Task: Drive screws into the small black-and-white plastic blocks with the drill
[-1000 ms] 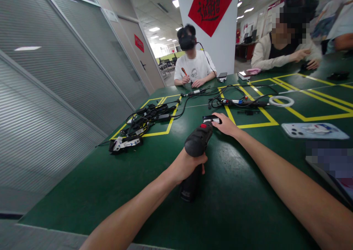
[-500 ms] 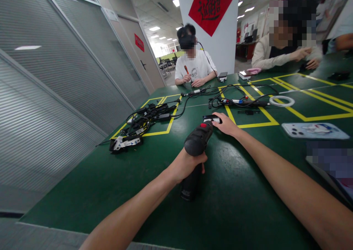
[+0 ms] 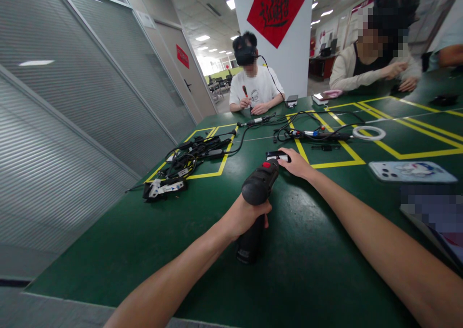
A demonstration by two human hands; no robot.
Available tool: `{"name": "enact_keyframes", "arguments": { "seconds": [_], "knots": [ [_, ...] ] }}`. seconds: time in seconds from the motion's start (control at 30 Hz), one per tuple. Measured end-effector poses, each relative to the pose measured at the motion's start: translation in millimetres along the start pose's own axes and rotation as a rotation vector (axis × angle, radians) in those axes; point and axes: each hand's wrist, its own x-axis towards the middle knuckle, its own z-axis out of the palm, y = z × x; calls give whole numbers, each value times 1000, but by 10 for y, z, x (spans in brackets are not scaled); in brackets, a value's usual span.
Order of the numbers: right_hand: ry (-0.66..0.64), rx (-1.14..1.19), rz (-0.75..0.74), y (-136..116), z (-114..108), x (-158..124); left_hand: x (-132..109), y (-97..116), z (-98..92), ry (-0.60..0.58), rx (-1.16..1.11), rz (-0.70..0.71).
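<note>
My left hand [image 3: 246,215] is wrapped round the grip of a black power drill [image 3: 257,183] with a red switch on top. The drill's front end points away from me and meets a small black-and-white part [image 3: 278,156]. My right hand [image 3: 295,163] grips that part from its right side with fingers and thumb closed on it. The drill body hides the tool's tip and part of the small piece. Both hands are over the green table [image 3: 307,251].
Tangled black cables [image 3: 191,154] and a black-and-white part [image 3: 164,188] lie left. Further back are tools with cables [image 3: 311,134] and a white ring [image 3: 369,133]. A phone [image 3: 412,171] lies right. Two people [image 3: 258,87] [image 3: 376,67] sit across the table.
My hands, the drill and the small part have barely moved. Across the table at the right, the person's head and hands have shifted slightly.
</note>
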Motion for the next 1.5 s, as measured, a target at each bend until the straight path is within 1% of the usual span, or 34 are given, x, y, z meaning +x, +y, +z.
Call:
{"name": "enact_keyframes", "arguments": {
  "seconds": [0.57,0.9,1.07,1.2,1.5],
  "knots": [
    [3,-2,9,-19,-5,-2,-9,5,7,0,-15,-5],
    [2,10,9,14,11,6,-7,-9,-5,-3,-7,-17],
    [5,10,7,9,11,8,-10,-16,-8,-12,-23,11],
    [9,6,7,-3,7,8,2,-29,-10,-3,-24,3],
    [-5,-3,1,-25,-15,-3,-17,11,-8,-1,-26,-10]
  ]
}}
